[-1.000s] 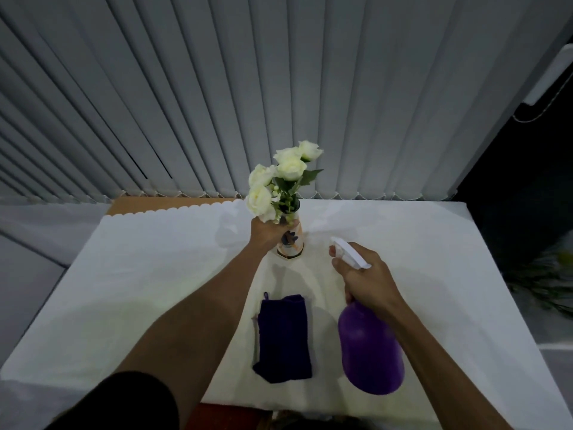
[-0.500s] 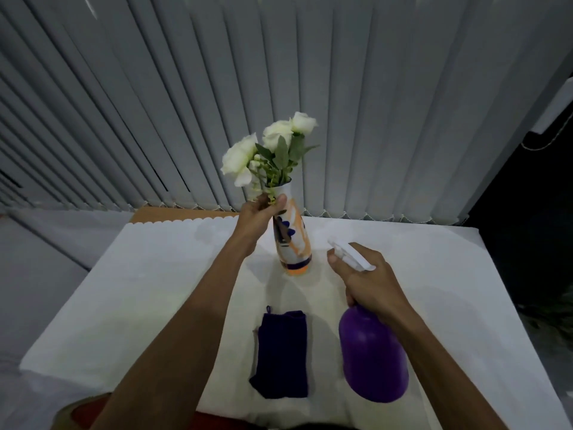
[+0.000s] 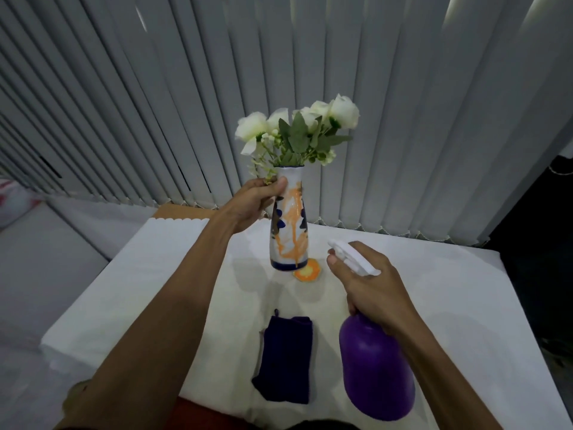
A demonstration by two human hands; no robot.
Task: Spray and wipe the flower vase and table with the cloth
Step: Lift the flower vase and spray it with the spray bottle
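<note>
The left hand (image 3: 251,203) grips the flower vase (image 3: 289,225) by its neck above the table (image 3: 161,262), while the right hand (image 3: 369,283) clasps the purple spray bottle (image 3: 376,367) beside the cloth (image 3: 285,358).

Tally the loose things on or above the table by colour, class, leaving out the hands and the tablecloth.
Purple: 1, spray bottle
Dark blue: 1, cloth
Orange and yellow: 1, round mat
White with orange and blue: 1, vase
White and green: 1, flowers
Total: 5
</note>
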